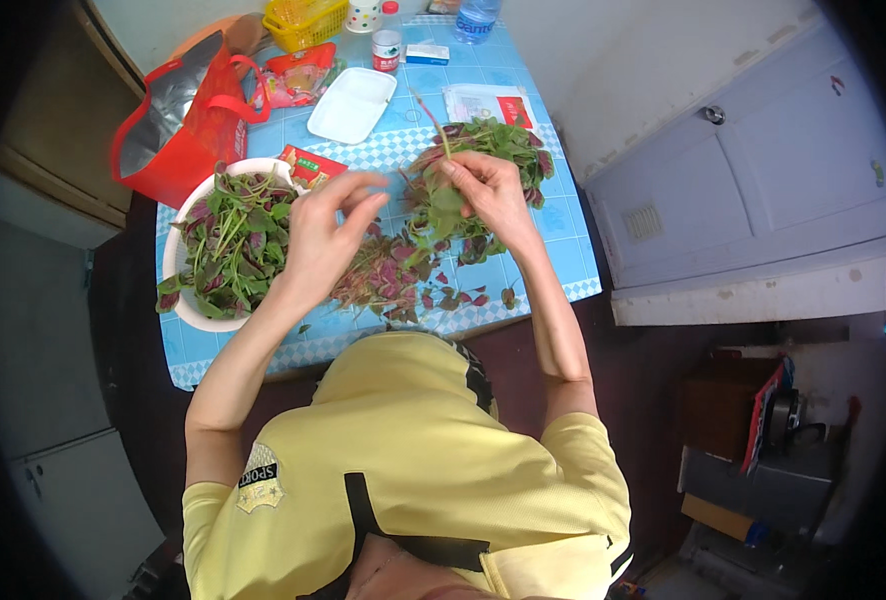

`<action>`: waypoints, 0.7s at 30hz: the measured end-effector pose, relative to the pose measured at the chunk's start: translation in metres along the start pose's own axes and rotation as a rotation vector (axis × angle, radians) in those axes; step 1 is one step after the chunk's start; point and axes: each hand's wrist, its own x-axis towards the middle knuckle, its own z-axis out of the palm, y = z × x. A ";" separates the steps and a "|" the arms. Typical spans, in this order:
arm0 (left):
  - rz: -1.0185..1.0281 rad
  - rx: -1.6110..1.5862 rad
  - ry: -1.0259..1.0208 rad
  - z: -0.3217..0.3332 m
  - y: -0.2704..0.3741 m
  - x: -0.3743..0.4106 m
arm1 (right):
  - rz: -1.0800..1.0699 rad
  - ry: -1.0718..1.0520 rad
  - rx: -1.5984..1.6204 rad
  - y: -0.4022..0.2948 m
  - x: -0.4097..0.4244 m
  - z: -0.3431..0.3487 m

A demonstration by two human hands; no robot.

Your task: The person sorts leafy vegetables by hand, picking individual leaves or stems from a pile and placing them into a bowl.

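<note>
Between the thumb and fingers of my right hand point(494, 191) is a stalk of red amaranth point(440, 133), its bare reddish stem pointing up and away. My left hand point(327, 225) hovers to its left, thumb and fingers apart, with nothing visible in them. Behind and beside the right hand spreads a heap of leafy amaranth point(514, 154). Nearer to me, below and between the hands, lies a pile of thin stems, roots and purple leaves point(387, 279). A white plastic basket point(174, 251) at the left is piled with green and purple leafy sprigs point(240, 244).
A red insulated bag point(188, 154) stands open behind the basket. Farther back are a white tray point(353, 105), a can point(386, 51), a small box point(427, 54), a yellow basket point(304, 31) and a water bottle point(477, 22). The table's right edge faces a pale door point(773, 157).
</note>
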 end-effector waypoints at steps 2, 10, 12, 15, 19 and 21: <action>-0.110 -0.205 -0.037 0.011 -0.009 0.023 | -0.053 -0.066 -0.011 -0.016 0.005 0.009; -0.252 -0.599 0.019 0.017 -0.025 0.045 | 0.036 -0.286 0.207 -0.010 0.007 0.028; -0.279 -0.757 0.028 0.011 -0.024 0.049 | 0.081 -0.377 0.241 0.014 0.007 0.039; -0.284 -0.916 0.074 -0.001 -0.024 0.053 | -0.047 -0.275 0.023 0.049 0.002 0.063; -0.272 -1.143 0.062 -0.025 -0.026 0.058 | -0.043 -0.153 -0.407 0.097 -0.003 0.064; -0.255 -1.218 0.072 -0.035 -0.017 0.054 | -0.175 -0.056 -0.528 0.130 -0.006 0.048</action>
